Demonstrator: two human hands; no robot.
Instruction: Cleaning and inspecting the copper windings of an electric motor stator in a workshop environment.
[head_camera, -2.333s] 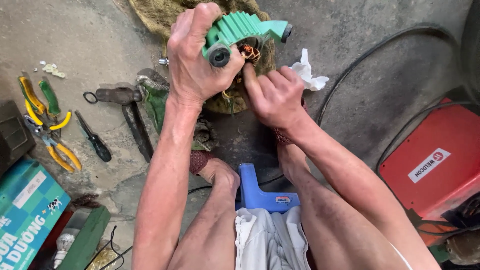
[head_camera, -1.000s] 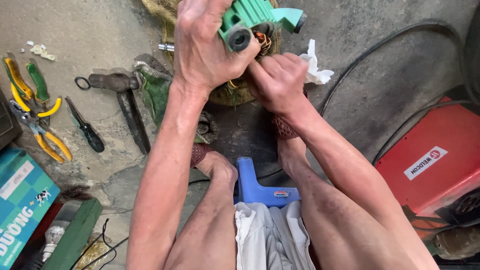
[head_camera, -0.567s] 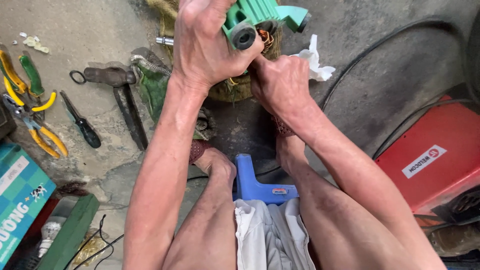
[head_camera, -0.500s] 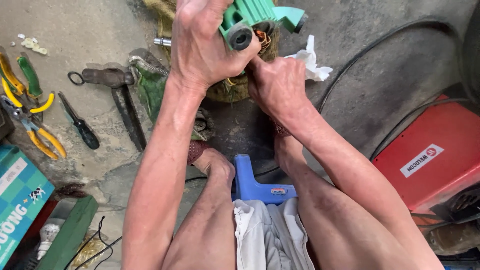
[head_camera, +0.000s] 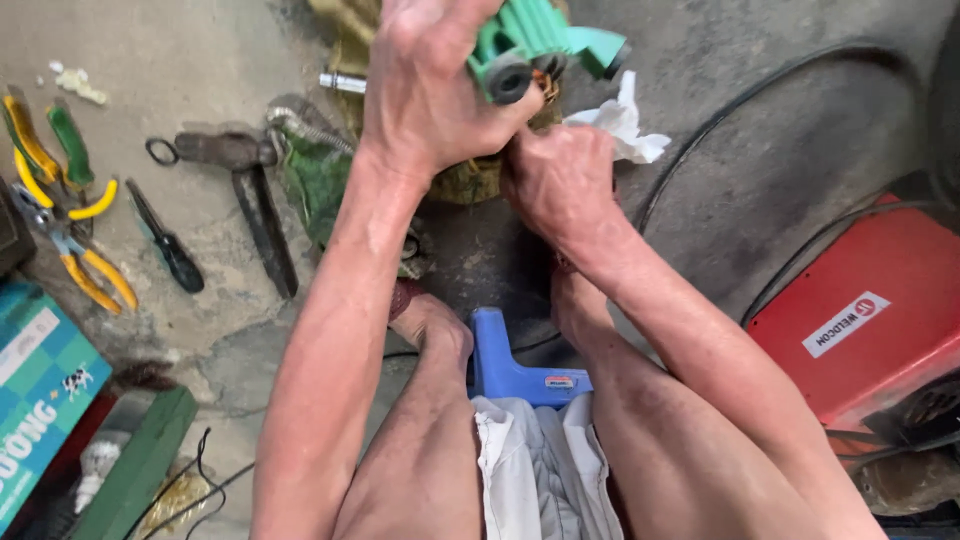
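A red machine case (head_camera: 860, 320) is sitting on the concrete floor (head_camera: 790, 140) at the right. The left hand (head_camera: 430, 95) is gripping a green motor housing (head_camera: 530, 45) at the top centre. The right hand (head_camera: 560, 180) is pinching closed just beneath it, beside a white rag (head_camera: 620, 125). 2 yellow-handled pliers (head_camera: 70, 240) are lying far left.

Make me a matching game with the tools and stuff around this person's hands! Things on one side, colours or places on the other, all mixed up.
Things:
1. power tool body
2. pliers
3. machine case
4. stool

Colours and places:
A. blue, between the person's legs
B. green, gripped in the left hand
C. red, on the floor at the right
D. yellow handles, on the floor at the left

Pairs: 1-B, 2-D, 3-C, 4-A
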